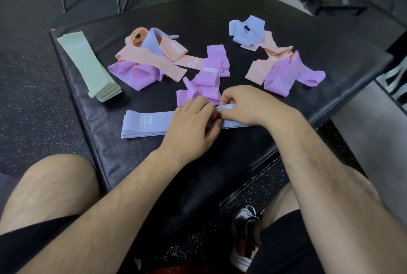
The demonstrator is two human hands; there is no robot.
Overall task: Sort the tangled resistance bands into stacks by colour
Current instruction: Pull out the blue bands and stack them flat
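The step in hand looks like laying one more band on the blue stack. Both hands meet at the near middle of the black padded tabletop [330, 38]. The right hand [244, 104] pinches the folded end of a pale blue fabric resistance band [226, 107] between thumb and curled fingers. The left hand [193, 128] lies over the band's other part with bent fingers that grip it beside the right hand. The band sits on the right end of the flat stack of pale blue bands [145, 123], which runs left from under the left hand.

To do this well, I would flatten the loop fully before letting go, draw it taut between the two hands so no twist stays in it, then square its ends and long edges with the layers below. The neat stack of mint green bands [88, 66] at the far left shows the standard to match.

The heap of purple bands [209, 77] touches the hands on the far side, so the blue band should be kept low and near, clear of those loops. Two mixed tangles of peach, blue and purple bands lie farther off, one left [149, 58] and one right [282, 69]; much sorting remains.
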